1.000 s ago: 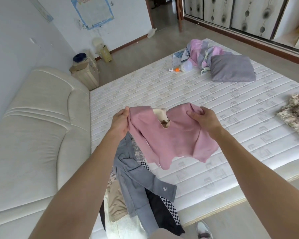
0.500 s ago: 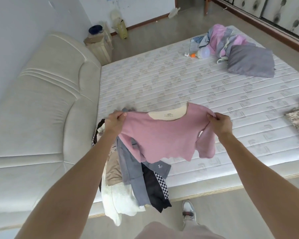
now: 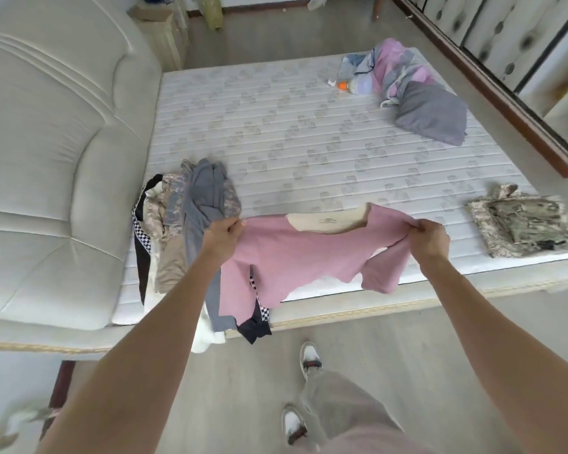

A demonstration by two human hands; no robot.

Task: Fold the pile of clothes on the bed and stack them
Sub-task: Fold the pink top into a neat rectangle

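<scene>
Left hand (image 3: 222, 235): fingers curled in a tight grip, pinching the left shoulder of the pink top (image 3: 295, 253)
Right hand (image 3: 428, 239): fingers bunched on the right shoulder of the same top, the cloth gathered inside the grip
Pink top: stretched out flat between the two grips, cream inside of the collar facing up with a small printed label, body and right sleeve hanging down below the hands over the near edge of the bed (image 3: 309, 136)
Pile of clothes (image 3: 191, 224): just left of the left grip and partly under that forearm; grey, tan, camouflage, white and black-and-white checked pieces, some trailing off the bed edge toward the floor
Folded garment (image 3: 528, 224): camouflage pattern, lying flat on the bed to the right of the right grip, well apart from the pink top
Far side: beyond both grips, a grey pillow (image 3: 430, 113) lies against a heap of pink and grey bedding (image 3: 397, 65), with what looks like a bottle (image 3: 358, 85) with an orange cap just beside it, though it is too blurred to be sure
Headboard (image 3: 56, 142): cream padded, far left of the left grip
Below the grips: the person's shoes (image 3: 310, 357) on the floor
</scene>
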